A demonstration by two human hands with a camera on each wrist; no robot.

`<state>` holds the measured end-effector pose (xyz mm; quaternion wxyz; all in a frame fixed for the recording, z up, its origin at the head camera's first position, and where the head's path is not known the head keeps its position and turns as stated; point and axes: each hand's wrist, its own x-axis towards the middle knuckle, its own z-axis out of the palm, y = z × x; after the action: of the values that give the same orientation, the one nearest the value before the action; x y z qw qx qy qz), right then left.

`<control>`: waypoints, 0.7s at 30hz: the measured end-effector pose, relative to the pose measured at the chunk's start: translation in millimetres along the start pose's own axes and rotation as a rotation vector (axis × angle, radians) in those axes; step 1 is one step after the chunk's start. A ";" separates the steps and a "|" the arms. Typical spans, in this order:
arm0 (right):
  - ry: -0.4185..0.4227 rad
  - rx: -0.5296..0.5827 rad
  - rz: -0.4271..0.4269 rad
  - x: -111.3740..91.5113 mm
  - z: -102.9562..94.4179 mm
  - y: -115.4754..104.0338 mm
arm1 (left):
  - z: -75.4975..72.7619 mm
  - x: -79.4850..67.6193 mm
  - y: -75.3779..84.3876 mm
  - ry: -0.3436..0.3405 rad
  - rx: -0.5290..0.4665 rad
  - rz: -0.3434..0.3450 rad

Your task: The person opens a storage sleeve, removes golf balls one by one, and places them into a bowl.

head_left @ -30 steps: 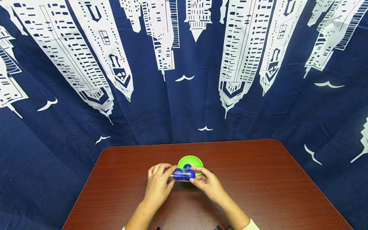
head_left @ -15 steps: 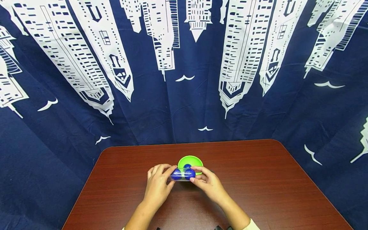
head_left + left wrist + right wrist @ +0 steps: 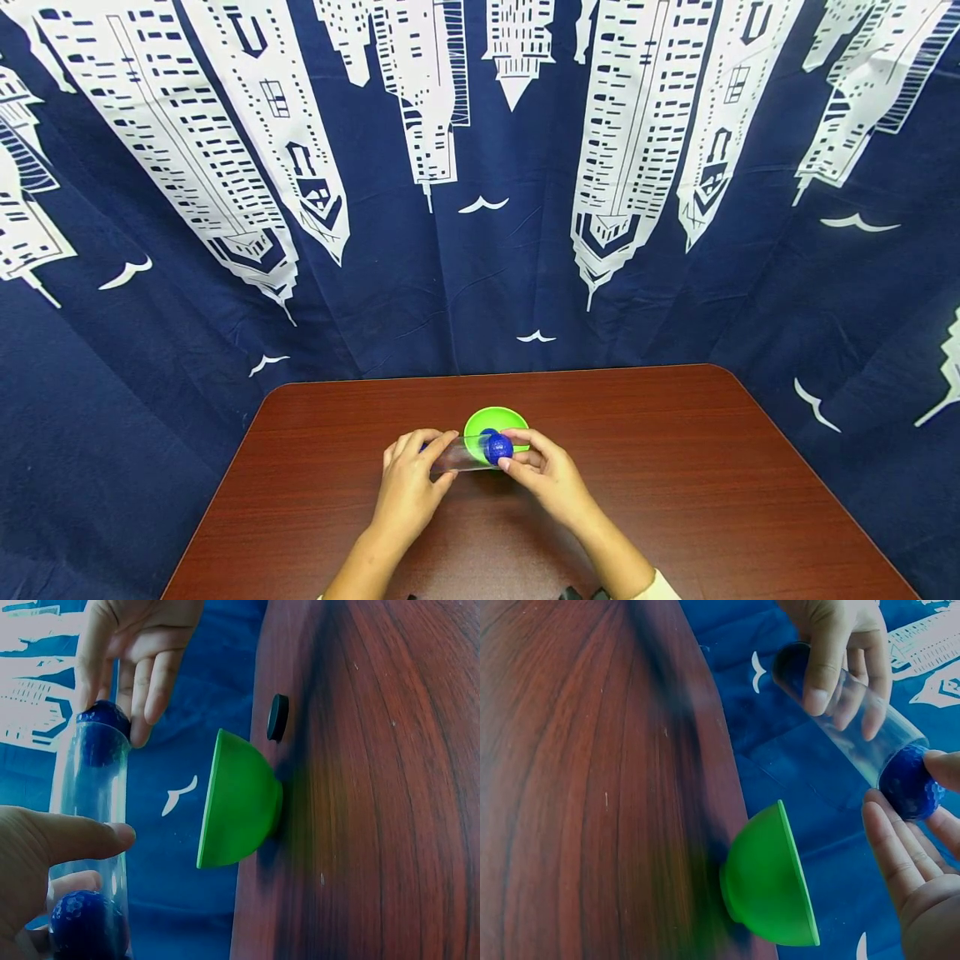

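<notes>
My left hand [image 3: 414, 483] grips a clear tube [image 3: 463, 455] around its left part, holding it level above the table. A blue golf ball [image 3: 88, 926] sits inside the tube near the end by that hand, mostly hidden by fingers in the head view. At the tube's right mouth, my right hand [image 3: 549, 482] pinches another blue golf ball [image 3: 909, 784], which sticks partly out of the opening. Just beyond the tube stands a green bowl [image 3: 517, 419], and a blue golf ball [image 3: 488, 432] shows inside it, partly covered by the one at the mouth.
A round black cap [image 3: 278, 717] lies on the brown wooden table [image 3: 675, 500] beside the bowl. Behind the table hangs a dark blue cloth [image 3: 510, 275] printed with white buildings and birds.
Inside the tube, one golf ball has slid left toward my left hand. The other has come out slightly at the right mouth with my right fingers, leaving a wide gap between them.
</notes>
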<state>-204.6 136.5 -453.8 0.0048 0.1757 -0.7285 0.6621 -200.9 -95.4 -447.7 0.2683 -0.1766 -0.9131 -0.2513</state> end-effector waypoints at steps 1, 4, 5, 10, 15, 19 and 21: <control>0.004 0.006 -0.001 0.6 -0.6 -0.2 | 0.0 -0.1 -0.8 0.004 -0.003 -0.005; 0.023 0.011 0.001 2.7 -3.0 -1.0 | -1.1 0.3 -2.4 0.016 -0.019 -0.027; 0.032 0.009 0.005 3.3 -4.0 -1.2 | -1.4 0.4 -2.7 0.017 -0.026 -0.036; 0.080 -0.026 0.008 6.5 -8.9 -1.3 | -3.2 1.7 -2.9 0.007 -0.080 -0.089; 0.123 -0.091 -0.027 11.9 -12.5 2.1 | -2.3 3.0 -3.5 0.003 -0.138 -0.141; 0.150 -0.168 -0.068 16.4 -14.1 6.4 | -0.9 4.0 -5.3 0.010 -0.204 -0.177; 0.161 -0.210 -0.081 18.0 -14.6 7.5 | -0.5 4.4 -6.6 0.009 -0.245 -0.198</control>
<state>-226.7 146.6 -455.0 0.1083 0.1497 -0.7832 0.5936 -207.2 -100.3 -447.2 0.2230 -0.1161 -0.8873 -0.3866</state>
